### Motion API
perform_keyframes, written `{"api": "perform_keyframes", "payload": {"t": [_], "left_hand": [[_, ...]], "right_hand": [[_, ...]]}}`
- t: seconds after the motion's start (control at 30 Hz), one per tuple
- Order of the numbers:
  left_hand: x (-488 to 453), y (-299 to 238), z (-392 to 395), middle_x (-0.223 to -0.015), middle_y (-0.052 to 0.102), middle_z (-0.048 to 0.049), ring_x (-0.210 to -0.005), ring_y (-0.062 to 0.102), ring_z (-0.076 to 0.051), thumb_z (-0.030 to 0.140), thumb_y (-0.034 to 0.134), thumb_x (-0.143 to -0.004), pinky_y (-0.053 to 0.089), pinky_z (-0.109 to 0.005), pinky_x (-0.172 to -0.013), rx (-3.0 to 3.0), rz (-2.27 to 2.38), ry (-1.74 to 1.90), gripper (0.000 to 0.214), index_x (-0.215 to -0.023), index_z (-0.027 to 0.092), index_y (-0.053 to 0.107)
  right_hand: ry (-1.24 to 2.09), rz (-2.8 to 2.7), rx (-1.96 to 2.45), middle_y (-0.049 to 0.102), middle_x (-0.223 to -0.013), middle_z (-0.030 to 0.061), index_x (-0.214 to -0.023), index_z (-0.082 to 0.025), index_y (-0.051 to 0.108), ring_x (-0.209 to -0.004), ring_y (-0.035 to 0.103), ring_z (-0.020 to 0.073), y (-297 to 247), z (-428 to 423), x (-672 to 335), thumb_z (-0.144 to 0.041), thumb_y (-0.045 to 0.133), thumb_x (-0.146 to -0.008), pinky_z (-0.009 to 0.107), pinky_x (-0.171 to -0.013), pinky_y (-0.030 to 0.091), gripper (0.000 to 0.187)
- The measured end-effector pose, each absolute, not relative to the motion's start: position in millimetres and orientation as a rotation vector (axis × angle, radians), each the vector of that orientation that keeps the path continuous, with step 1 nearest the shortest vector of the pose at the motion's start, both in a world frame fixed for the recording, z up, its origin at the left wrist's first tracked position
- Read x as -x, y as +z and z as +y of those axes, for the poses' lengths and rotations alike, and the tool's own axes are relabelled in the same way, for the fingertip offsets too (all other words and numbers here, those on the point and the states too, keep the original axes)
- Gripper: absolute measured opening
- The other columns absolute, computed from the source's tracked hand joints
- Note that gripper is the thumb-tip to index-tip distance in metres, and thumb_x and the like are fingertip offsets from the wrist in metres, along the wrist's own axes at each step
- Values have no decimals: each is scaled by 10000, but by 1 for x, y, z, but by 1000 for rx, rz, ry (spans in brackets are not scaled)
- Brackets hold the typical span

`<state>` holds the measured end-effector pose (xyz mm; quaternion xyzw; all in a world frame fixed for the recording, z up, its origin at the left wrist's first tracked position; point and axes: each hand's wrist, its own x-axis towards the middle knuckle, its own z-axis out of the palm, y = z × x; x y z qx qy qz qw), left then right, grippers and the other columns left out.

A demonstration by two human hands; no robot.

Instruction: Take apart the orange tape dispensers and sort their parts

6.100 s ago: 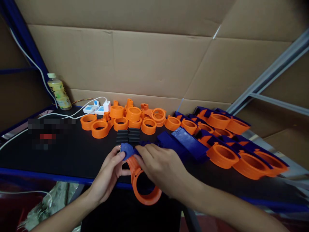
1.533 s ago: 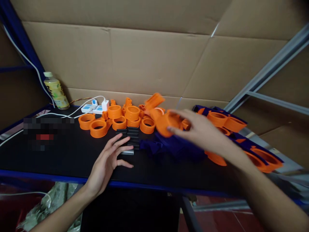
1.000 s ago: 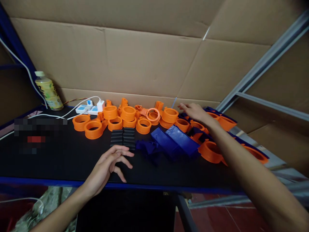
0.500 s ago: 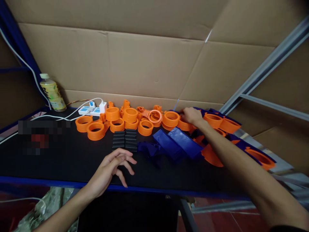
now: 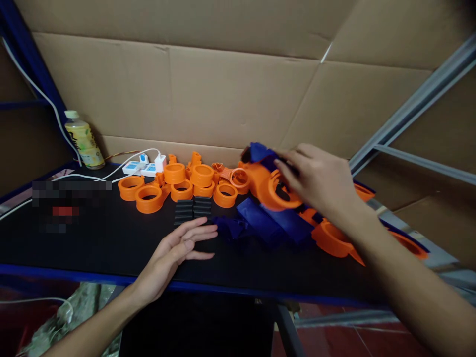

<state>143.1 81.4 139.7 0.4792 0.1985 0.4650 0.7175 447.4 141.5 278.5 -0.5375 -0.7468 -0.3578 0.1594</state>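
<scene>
My right hand [image 5: 320,181] is lifted above the table and grips an orange ring part with a blue piece on it [image 5: 269,183]. My left hand [image 5: 176,253] lies open, palm up, fingers stretched out, near the table's front edge. Its fingertips are close to two black ribbed blocks [image 5: 193,209] and a small dark blue piece [image 5: 228,227]. Under my right hand lie flat blue parts [image 5: 267,220].
A row of orange rings [image 5: 174,183] runs along the back of the black table [image 5: 92,243]. More orange-and-blue assemblies [image 5: 334,238] lie at the right. A drink bottle [image 5: 85,140] and a white power strip [image 5: 143,168] with cables stand at the back left. Cardboard walls the back.
My right hand came back from the far pile with an orange-and-blue part lifted in it. My left hand turned palm up and stretched its fingers out.
</scene>
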Motion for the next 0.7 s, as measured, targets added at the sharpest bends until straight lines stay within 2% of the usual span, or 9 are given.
{"api": "perform_keyframes", "payload": {"t": [0.1, 0.27, 0.37, 0.47, 0.6, 0.7], "left_hand": [[-149, 144, 75, -1419, 564, -150, -1346, 470, -365, 346, 668, -874, 477, -536, -1021, -972, 359, 1098, 521, -1370, 242, 547], [-155, 149, 65, -1195, 674, -111, -1104, 645, -283, 356, 630, -917, 577, -418, -876, -831, 510, 1140, 279, -1145, 196, 646], [-156, 148, 66, -1053, 688, -87, -933, 679, -234, 357, 645, -907, 612, -338, -725, -833, 652, 1132, 256, -1084, 172, 636], [-157, 145, 68, -917, 654, -47, -803, 665, -199, 379, 647, -896, 602, -284, -591, -851, 699, 1119, 256, -1045, 173, 616], [-159, 141, 67, -794, 581, -4, -654, 609, -143, 378, 666, -874, 574, -248, -513, -857, 697, 1092, 249, -990, 168, 597], [-162, 139, 66, -771, 572, -1, -645, 610, -158, 390, 661, -871, 562, -253, -472, -862, 705, 1037, 256, -985, 175, 583]], "right_hand": [[-910, -2410, 1280, 670, -946, 101, -1335, -207, 581, -842, 612, 212, 259, 93, -393, -265, 434, -1001, 313, -595, 392, 370], [-860, -2626, 1030, 643, -904, 108, -1256, -47, 589, -767, 621, 191, 221, 56, -340, -63, 454, -921, 302, -603, 484, 361], [-875, -2633, 1090, 636, -876, 96, -1195, -28, 610, -729, 630, 194, 207, 58, -332, -52, 476, -896, 299, -540, 485, 328], [-799, -2698, 1108, 651, -957, 111, -1204, -24, 607, -768, 646, 193, 201, 62, -333, -42, 515, -858, 288, -523, 499, 359], [-699, -2746, 1157, 658, -1039, 112, -1229, -41, 594, -801, 655, 189, 201, 58, -340, -29, 533, -826, 285, -524, 519, 408], [-675, -2795, 1139, 659, -1078, 117, -1218, -37, 595, -846, 658, 193, 200, 55, -347, -1, 530, -790, 282, -543, 535, 434]]}}
